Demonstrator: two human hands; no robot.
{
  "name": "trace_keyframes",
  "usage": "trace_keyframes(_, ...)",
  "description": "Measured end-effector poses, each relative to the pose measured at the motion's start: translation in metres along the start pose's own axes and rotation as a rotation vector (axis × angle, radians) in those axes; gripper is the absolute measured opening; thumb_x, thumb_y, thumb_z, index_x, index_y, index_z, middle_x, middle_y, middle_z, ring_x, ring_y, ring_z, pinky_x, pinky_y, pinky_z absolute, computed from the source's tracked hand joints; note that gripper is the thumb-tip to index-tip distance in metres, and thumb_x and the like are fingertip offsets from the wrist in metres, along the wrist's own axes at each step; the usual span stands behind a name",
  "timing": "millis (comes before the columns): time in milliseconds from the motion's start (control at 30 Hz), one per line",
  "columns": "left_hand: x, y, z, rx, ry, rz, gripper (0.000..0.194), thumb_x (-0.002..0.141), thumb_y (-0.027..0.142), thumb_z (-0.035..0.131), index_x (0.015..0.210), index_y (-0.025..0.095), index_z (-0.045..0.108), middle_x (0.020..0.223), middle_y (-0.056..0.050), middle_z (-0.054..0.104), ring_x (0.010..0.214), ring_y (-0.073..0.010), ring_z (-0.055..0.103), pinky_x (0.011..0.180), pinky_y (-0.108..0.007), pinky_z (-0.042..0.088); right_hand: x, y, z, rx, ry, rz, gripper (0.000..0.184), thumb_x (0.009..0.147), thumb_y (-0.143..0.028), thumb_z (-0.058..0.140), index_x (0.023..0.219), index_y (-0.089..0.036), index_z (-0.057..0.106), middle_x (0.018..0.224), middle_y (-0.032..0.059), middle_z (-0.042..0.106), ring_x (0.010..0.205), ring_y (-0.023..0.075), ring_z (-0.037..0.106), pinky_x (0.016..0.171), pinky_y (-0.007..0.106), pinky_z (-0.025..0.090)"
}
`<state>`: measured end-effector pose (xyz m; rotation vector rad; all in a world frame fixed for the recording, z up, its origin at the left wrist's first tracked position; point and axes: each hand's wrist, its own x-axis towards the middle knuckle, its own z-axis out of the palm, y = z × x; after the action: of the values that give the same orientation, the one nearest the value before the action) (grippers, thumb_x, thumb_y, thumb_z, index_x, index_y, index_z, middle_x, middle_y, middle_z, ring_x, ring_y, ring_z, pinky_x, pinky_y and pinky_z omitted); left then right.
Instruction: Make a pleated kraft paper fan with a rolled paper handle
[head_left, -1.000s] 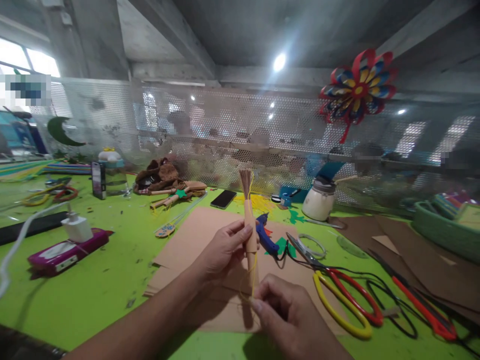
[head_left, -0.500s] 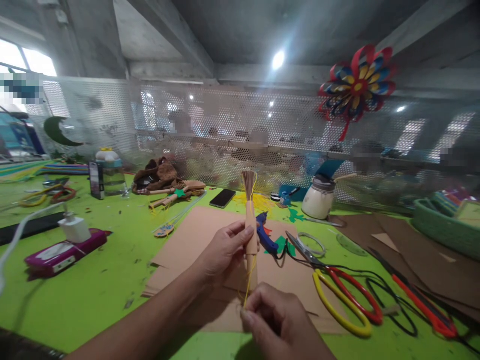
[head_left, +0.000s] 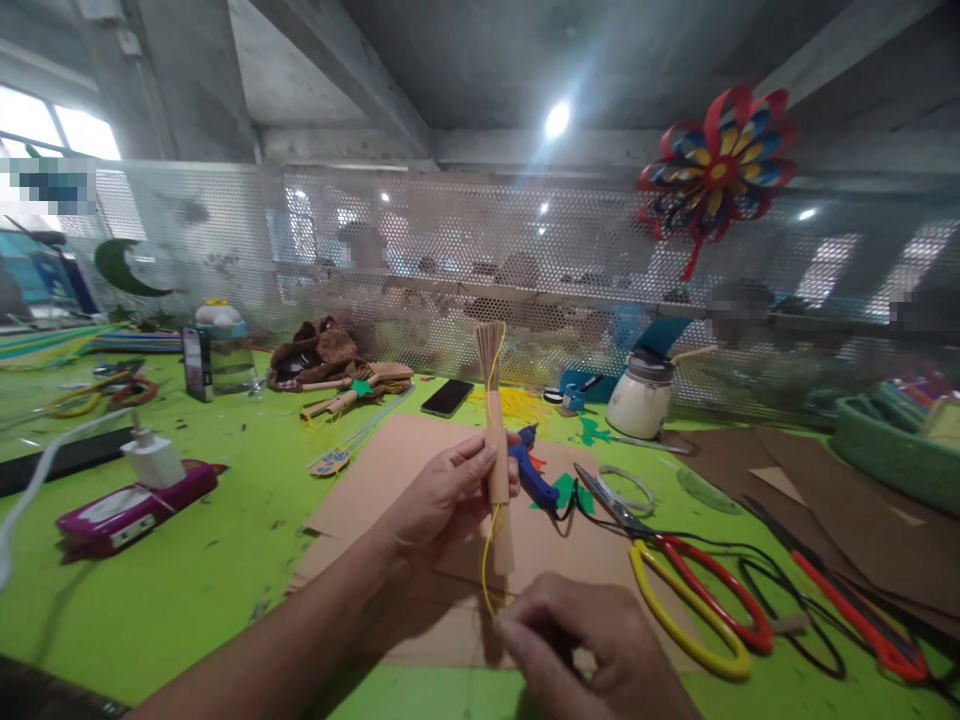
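My left hand [head_left: 442, 495] is closed around a rolled brown paper tube [head_left: 497, 475], held upright over the sheets. Its top end is cut into a fringe that fans out, and a narrower flat part sticks out below my fingers. A thin yellow string [head_left: 485, 565] shows beside the fringe and again under the tube, where it hangs in a loose curve. The fingers of my right hand [head_left: 585, 640] are pinched together at the string's lower end; the exact contact is hard to see. Brown paper sheets [head_left: 397, 450] lie beneath both hands.
Just beyond the tube lies a blue glue gun [head_left: 532, 475]. Large scissors [head_left: 690, 600] with red and yellow handles and a red-handled cutter [head_left: 862, 615] are at the right. Behind stand a phone [head_left: 447, 397] and a white jar [head_left: 639, 400]. A purple power strip [head_left: 139, 508] sits left.
The string below the tube was nearly straight and now bows to the left. The tube's fringed top has tilted slightly left, and my right hand has shifted a little right.
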<state>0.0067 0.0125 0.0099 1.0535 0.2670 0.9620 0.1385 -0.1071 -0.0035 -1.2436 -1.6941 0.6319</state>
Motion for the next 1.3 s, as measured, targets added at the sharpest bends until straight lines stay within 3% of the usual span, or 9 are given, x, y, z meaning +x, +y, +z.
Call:
trace_keyframes(267, 0.003, 0.005, 0.0, -0.018, 0.128, 0.018, 0.026, 0.082, 0.025, 0.068, 0.104, 0.011, 0.065, 0.077, -0.005, 0.062, 0.07, -0.0114, 0.056, 0.069, -0.022, 0.044, 0.027, 0.014, -0.053, -0.065, 0.336, 0.052, 0.028, 0.085, -0.042, 0.058, 0.069, -0.02, 0.062, 0.06, -0.0001, 0.054, 0.055, 0.0147, 0.046, 0.051, 0.027, 0.033)
trace_keyframes(500, 0.007, 0.008, 0.001, -0.097, 0.208, 0.09, 0.021, 0.081, 0.02, 0.068, 0.099, 0.009, 0.064, 0.074, -0.004, 0.061, 0.069, -0.0116, 0.057, 0.068, -0.022, 0.047, 0.037, 0.032, -0.05, -0.243, 0.142, 0.073, 0.033, 0.084, -0.044, 0.051, 0.063, -0.02, 0.055, 0.054, -0.0034, 0.042, 0.052, 0.014, 0.039, 0.05, 0.026, 0.03)
trace_keyframes(733, 0.006, 0.009, -0.001, -0.088, 0.202, 0.086, 0.025, 0.082, 0.023, 0.068, 0.102, 0.009, 0.063, 0.074, -0.003, 0.061, 0.068, -0.0109, 0.056, 0.068, -0.022, 0.047, 0.038, 0.034, -0.039, -0.292, -0.051, 0.104, 0.033, 0.085, -0.043, 0.047, 0.062, -0.019, 0.05, 0.058, -0.0006, 0.047, 0.057, 0.0155, 0.043, 0.056, 0.028, 0.03)
trace_keyframes(900, 0.007, 0.007, 0.001, 0.032, 0.274, 0.144, 0.027, 0.077, 0.026, 0.073, 0.098, 0.01, 0.065, 0.07, -0.001, 0.061, 0.065, -0.01, 0.054, 0.064, -0.02, 0.045, 0.033, 0.019, -0.051, 0.208, -0.102, 0.291, 0.034, 0.082, -0.05, 0.057, 0.07, -0.019, 0.052, 0.05, -0.0094, 0.032, 0.044, 0.0079, 0.025, 0.044, 0.022, 0.021)
trace_keyframes(967, 0.008, 0.005, 0.002, 0.066, 0.282, 0.173, 0.027, 0.074, 0.028, 0.075, 0.093, 0.011, 0.066, 0.069, -0.001, 0.06, 0.064, -0.0102, 0.054, 0.063, -0.021, 0.045, 0.026, 0.01, -0.045, 0.379, -0.164, 0.345, 0.032, 0.082, -0.049, 0.059, 0.073, -0.019, 0.054, 0.047, -0.0107, 0.033, 0.041, 0.0065, 0.023, 0.041, 0.021, 0.02)
trace_keyframes(1067, 0.008, 0.002, 0.003, 0.073, 0.26, 0.18, 0.027, 0.073, 0.029, 0.076, 0.092, 0.011, 0.066, 0.07, -0.001, 0.061, 0.065, -0.011, 0.055, 0.064, -0.023, 0.045, 0.012, 0.008, -0.018, 0.4, -0.358, 0.295, 0.022, 0.084, -0.038, 0.057, 0.079, -0.018, 0.061, 0.053, -0.0049, 0.049, 0.044, 0.0081, 0.039, 0.043, 0.02, 0.03)
trace_keyframes(1167, 0.007, 0.001, 0.003, 0.032, 0.227, 0.165, 0.028, 0.075, 0.027, 0.075, 0.097, 0.011, 0.066, 0.072, -0.002, 0.063, 0.067, -0.0119, 0.057, 0.066, -0.023, 0.046, 0.002, 0.023, 0.014, 0.195, -0.529, -0.037, 0.015, 0.078, -0.026, 0.056, 0.071, -0.018, 0.065, 0.067, 0.0027, 0.061, 0.062, 0.0132, 0.054, 0.059, 0.024, 0.04)
trace_keyframes(1233, 0.007, 0.004, 0.002, -0.006, 0.197, 0.166, 0.027, 0.077, 0.025, 0.073, 0.099, 0.011, 0.065, 0.073, -0.003, 0.063, 0.068, -0.0121, 0.058, 0.067, -0.023, 0.047, -0.001, 0.034, 0.026, 0.021, -0.484, -0.188, 0.021, 0.076, -0.023, 0.056, 0.056, -0.017, 0.057, 0.067, 0.0041, 0.062, 0.061, 0.0138, 0.054, 0.059, 0.025, 0.038)
trace_keyframes(1300, 0.007, 0.007, 0.001, -0.035, 0.169, 0.181, 0.024, 0.08, 0.023, 0.07, 0.1, 0.011, 0.064, 0.074, -0.004, 0.064, 0.068, -0.0118, 0.058, 0.068, -0.022, 0.048, 0.0, 0.039, 0.027, -0.119, -0.353, -0.151, 0.029, 0.077, -0.022, 0.053, 0.049, -0.018, 0.044, 0.057, 0.0011, 0.054, 0.055, 0.0122, 0.048, 0.054, 0.025, 0.033)
